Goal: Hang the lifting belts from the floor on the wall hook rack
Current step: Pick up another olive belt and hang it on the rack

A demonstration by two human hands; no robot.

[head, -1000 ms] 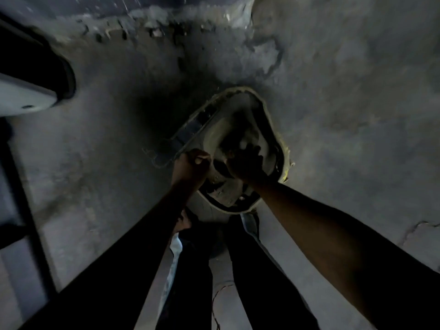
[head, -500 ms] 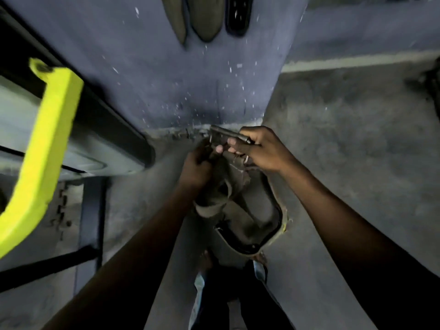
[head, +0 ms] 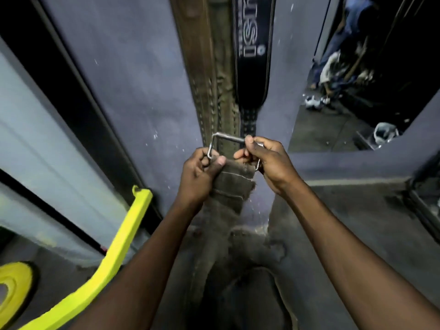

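I hold a worn olive-brown lifting belt (head: 232, 186) up in front of the purple wall. My left hand (head: 198, 173) grips the belt's top end on the left, thumb pressed on the fabric. The right hand (head: 264, 158) pinches the silver metal buckle (head: 227, 137) at that end. The rest of this belt hangs down between my arms. Just behind the buckle, a brown leather belt (head: 197, 67) and a black belt with white lettering (head: 253, 51) hang side by side on the wall. The hook rack itself lies above the frame, out of sight.
A yellow machine bar (head: 123, 246) and a yellow weight plate (head: 12, 291) sit at lower left beside a pale machine frame. A mirror (head: 357, 67) at right reflects a cluttered room. Grey concrete floor (head: 357, 222) spreads below right.
The belt has come off the floor and risen to the level of the hanging belts. My view tilted up from the floor to the wall. Both hands shifted to the buckle end.
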